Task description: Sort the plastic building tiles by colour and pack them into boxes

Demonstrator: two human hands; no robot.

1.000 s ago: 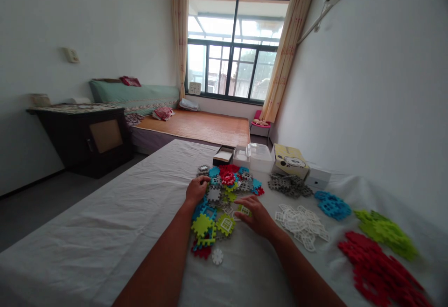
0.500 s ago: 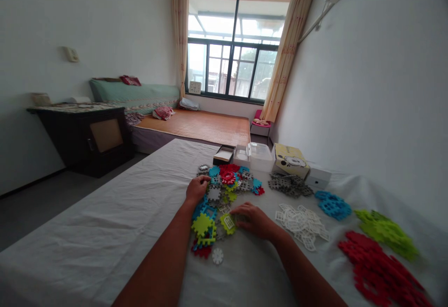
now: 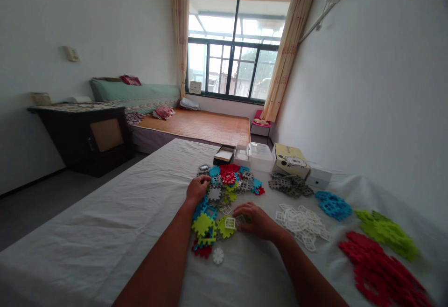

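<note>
My left hand (image 3: 198,188) rests at the left edge of a heap of mixed plastic building pieces, its fingers drawn together; whatever is between them is hidden. To the right, my right hand (image 3: 255,220) is curled, with a pale lattice window piece (image 3: 240,220) between its thumb and fingers. Just left of those fingertips lies a lime-green toothed piece (image 3: 223,230) with a white window piece (image 3: 230,223) on it. Another lime-green toothed piece (image 3: 203,224) sits on blue and red ones. A white round toothed piece (image 3: 218,255) lies nearer me.
Sorted piles lie to the right: grey (image 3: 290,184), white (image 3: 301,224), blue (image 3: 333,205), green (image 3: 388,234) and red (image 3: 383,269) pieces. Behind the heap stand a black box (image 3: 224,155), a clear plastic container (image 3: 261,156) and a yellow box (image 3: 291,160). A white cloth (image 3: 133,199) covers the table.
The lime-green piece by my right hand has turned and now lies flatter, its white window piece turned with it. The right fingers have shifted slightly. My left hand has stayed in place.
</note>
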